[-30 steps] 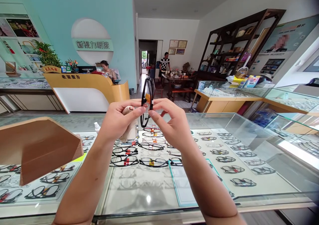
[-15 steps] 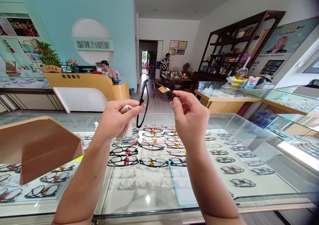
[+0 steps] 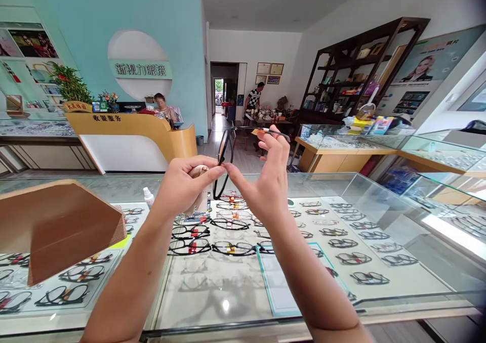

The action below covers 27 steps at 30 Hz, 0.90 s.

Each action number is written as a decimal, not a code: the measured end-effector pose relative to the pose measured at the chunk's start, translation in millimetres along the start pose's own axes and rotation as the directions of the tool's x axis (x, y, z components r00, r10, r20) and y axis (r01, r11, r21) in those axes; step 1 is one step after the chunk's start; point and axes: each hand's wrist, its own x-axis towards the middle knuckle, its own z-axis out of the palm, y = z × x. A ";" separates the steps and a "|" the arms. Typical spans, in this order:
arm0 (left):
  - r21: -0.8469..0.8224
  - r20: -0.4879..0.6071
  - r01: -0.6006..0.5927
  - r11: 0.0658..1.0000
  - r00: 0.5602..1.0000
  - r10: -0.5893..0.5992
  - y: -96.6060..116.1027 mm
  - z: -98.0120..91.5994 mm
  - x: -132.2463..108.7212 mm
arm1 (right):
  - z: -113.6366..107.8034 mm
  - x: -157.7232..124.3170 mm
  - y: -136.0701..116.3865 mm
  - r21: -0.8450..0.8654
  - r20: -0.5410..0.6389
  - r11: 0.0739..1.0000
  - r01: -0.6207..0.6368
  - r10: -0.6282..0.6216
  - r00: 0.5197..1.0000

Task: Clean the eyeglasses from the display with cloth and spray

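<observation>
Head view: both hands [image 3: 186, 183] [image 3: 268, 181] hold black glasses [image 3: 224, 162] above glass counter [image 3: 212, 287].

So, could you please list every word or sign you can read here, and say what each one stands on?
"新视力眼镜": pale green band across the white circle on the turquoise wall.
"收银服务": front of the curved yellow reception counter.
Red characters on the yellow plant pot: too blurred to read.
Framed certificates, right-wall posters, tags on displayed glasses: too small to read.
</observation>
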 end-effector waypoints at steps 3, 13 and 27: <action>-0.009 -0.046 -0.030 1.000 0.999 0.029 -1.7 3.6 1.0 | -0.9 0.6 2.9 0.002 -0.014 1.000 0.019 -0.019 1.000; -0.049 -0.230 -0.094 0.994 0.970 0.080 -3.2 6.6 2.4 | -4.2 4.2 10.7 -0.017 0.044 0.999 0.049 -0.048 0.998; -0.111 -0.367 -0.142 0.984 0.926 0.092 -7.2 7.4 3.1 | -9.6 5.3 9.6 -0.142 0.437 0.986 -0.089 0.144 0.888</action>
